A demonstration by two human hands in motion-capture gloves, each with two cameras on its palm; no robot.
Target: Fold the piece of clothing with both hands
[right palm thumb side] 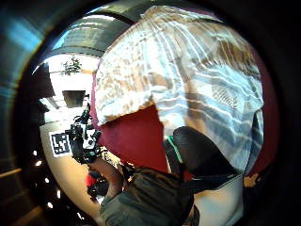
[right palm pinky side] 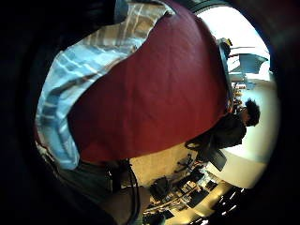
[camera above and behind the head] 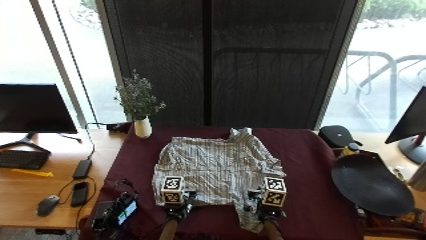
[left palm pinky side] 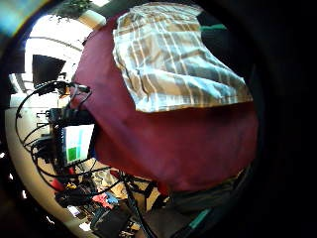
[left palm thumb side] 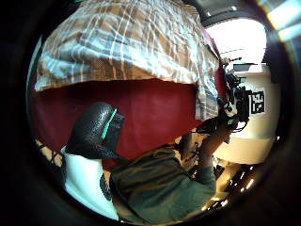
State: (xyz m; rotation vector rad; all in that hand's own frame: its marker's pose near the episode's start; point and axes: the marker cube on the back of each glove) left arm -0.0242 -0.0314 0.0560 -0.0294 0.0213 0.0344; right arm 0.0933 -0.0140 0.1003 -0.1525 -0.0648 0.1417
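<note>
From the outside view I see a plaid shirt [camera above and behind the head: 216, 167] spread on the dark red tablecloth [camera above and behind the head: 306, 165], collar toward the far edge by the window blind, hem toward me. My left hand [camera above and behind the head: 174, 196] sits at the near left corner of the shirt and my right hand [camera above and behind the head: 268, 198] at the near right part of the hem; both are mostly hidden, so I cannot tell from above how the fingers stand. In the left thumb side palm view a black-gloved thumb [left palm thumb side: 94, 129] shows over bare red cloth, just short of the shirt's edge [left palm thumb side: 122, 70], and it has hold of nothing that I can see; the rest of that hand's fingers are out of sight, so I cannot tell its grip. In the right thumb side palm view the right thumb [right palm thumb side: 197, 150] lies against the plaid fabric [right palm thumb side: 211, 89], but whether it pinches the cloth I cannot tell. A strip of the shirt runs past the near right corner toward the table's front edge. Beyond the cloth stand a white vase of flowers [camera above and behind the head: 141, 120] at the far left, a monitor [camera above and behind the head: 33, 107] on the wooden desk at the left, and a black round dish [camera above and behind the head: 371, 184] at the right.
</note>
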